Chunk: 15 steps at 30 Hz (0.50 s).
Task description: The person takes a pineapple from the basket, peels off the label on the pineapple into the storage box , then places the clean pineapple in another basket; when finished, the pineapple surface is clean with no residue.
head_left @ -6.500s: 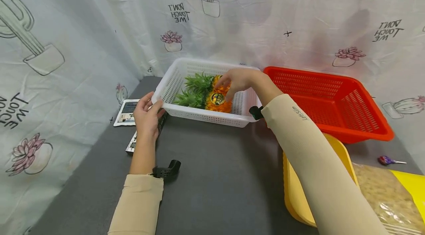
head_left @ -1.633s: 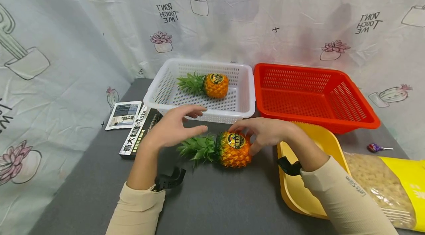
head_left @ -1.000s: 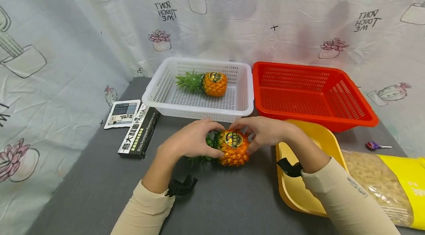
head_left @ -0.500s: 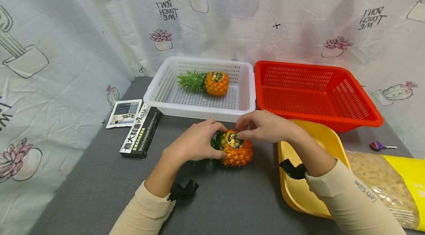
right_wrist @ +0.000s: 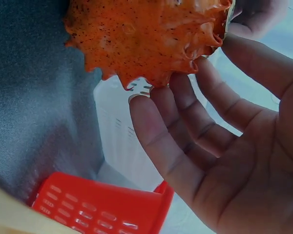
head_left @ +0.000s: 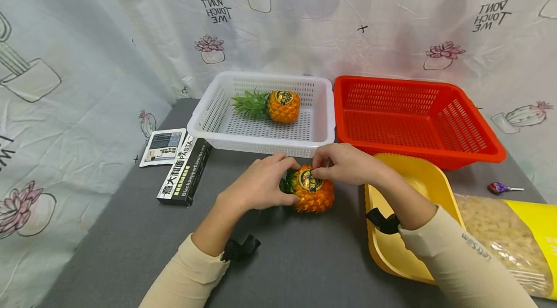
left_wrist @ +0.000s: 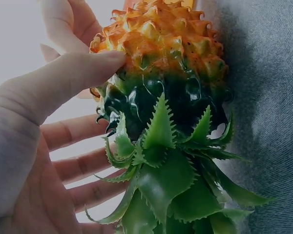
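I have the pineapple [head_left: 312,193] lying on the grey table [head_left: 130,230] just before the white basket [head_left: 324,134], crown leftward. My left hand [head_left: 261,187] cups its leafy end, my right hand [head_left: 345,165] curls over the fruit end.

I count two pineapples [head_left: 312,191] [head_left: 283,106], two baskets, one white [head_left: 209,119] and one red [head_left: 478,148], one yellow tray [head_left: 417,177], one pasta box [head_left: 184,178], one packet [head_left: 162,146], one lollipop [head_left: 500,187].
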### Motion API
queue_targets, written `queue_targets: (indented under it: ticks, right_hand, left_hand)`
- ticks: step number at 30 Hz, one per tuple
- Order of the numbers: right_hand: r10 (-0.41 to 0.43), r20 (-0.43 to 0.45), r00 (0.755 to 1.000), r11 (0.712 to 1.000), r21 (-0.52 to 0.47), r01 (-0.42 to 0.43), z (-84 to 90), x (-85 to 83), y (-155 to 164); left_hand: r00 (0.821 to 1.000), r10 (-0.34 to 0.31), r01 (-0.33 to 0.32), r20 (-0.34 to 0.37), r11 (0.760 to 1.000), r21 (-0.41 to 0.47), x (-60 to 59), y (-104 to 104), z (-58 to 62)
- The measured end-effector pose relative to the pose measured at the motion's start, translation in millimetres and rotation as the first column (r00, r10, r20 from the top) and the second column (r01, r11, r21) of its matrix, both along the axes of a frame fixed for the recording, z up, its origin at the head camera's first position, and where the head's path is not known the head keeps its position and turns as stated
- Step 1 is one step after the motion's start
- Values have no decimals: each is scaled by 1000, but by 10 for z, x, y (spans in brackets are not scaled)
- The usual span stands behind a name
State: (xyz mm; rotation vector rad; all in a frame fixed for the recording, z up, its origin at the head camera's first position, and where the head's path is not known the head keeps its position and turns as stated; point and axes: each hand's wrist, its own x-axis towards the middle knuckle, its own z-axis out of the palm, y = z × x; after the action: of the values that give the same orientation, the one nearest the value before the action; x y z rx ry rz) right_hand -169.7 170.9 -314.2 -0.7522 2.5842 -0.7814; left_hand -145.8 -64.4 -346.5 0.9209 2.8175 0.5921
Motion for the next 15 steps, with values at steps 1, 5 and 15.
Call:
queue_targets:
  ticks: [1, 5, 15]
  right_hand:
    - [-6, 9, 1000, 1000, -2, 6, 1, -9, -1]
    - [-37, 37, 999, 999, -26, 38, -15, -31, -3]
    - [-71, 1, 997, 990, -119, 70, -24, -30, 7]
  left_hand:
    - [1000, 1, -1, -3, 1000, 0, -6, 1, 1]
    - [1000, -2, 2, -5, 1000, -4, -28, 6, 0]
    - [1000, -16, 16, -7, 1000, -11, -60, 1, -25]
